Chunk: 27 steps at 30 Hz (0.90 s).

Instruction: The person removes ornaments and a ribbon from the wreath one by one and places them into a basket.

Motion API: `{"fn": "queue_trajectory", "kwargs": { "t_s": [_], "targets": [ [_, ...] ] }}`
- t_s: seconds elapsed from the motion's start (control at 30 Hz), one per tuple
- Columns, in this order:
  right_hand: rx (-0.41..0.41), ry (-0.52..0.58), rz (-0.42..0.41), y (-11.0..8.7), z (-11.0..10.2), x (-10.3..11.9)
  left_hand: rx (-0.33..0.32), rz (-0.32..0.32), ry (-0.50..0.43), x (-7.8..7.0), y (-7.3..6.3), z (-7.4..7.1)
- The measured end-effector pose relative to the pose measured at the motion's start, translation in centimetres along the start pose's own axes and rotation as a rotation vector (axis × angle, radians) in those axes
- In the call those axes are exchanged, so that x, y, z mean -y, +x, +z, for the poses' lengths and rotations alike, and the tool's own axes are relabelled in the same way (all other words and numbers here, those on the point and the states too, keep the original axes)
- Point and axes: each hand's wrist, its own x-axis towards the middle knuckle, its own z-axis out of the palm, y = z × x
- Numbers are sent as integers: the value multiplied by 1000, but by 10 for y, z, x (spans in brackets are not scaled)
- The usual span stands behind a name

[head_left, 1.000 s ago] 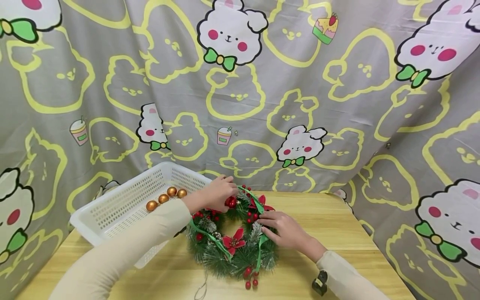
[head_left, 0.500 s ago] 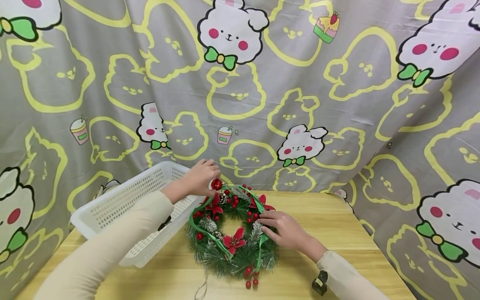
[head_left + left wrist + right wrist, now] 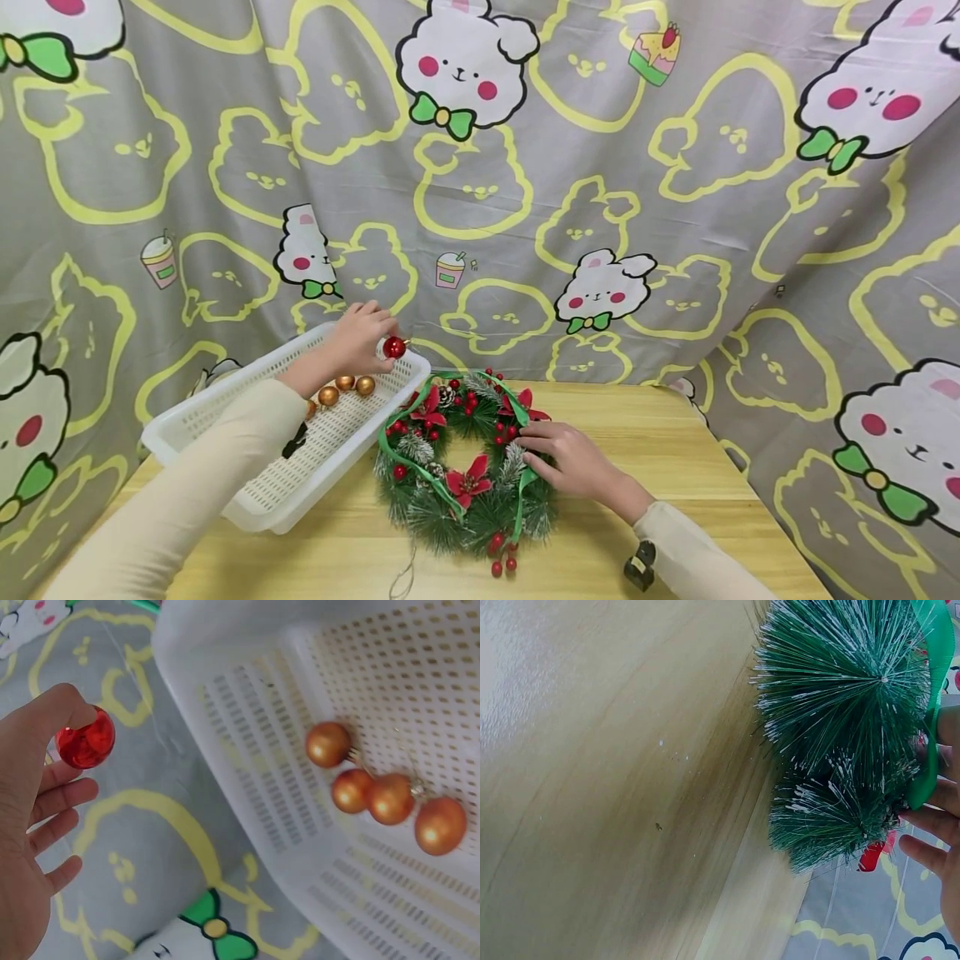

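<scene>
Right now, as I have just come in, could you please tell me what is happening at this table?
A person's left hand holds a shiny red ball near the white basket, in which four golden balls lie. The right hand touches a green wreath on the table, decorated with red flowers and a green ribbon.

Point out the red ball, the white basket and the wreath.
red ball (image 3: 87, 742): left wrist view, middle of its shiny surface
white basket (image 3: 225, 649): left wrist view, solid part of its wall
wreath (image 3: 435, 527): head view, green needles nearest the camera
</scene>
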Motion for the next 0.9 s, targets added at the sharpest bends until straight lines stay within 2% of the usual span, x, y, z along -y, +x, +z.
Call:
{"fn": "queue_trajectory", "kwargs": {
  "t_s": [0.17,0.4,0.53,0.73,0.9],
  "targets": [
    [-3,-4,-4,0,0,-1,-10,-73,7,15,-12,3],
    [-12,-8,-12,0,0,-1,13,-189,-12,34,-31,5],
    [-13,-10,-10,0,0,-1,-18,-249,0,44,-40,8],
    [-19,-7,-15,0,0,0,-61,-303,25,54,-52,17],
    [-29,-7,-26,-1,0,-1,-34,-346,25,57,-59,27]
  ]
}}
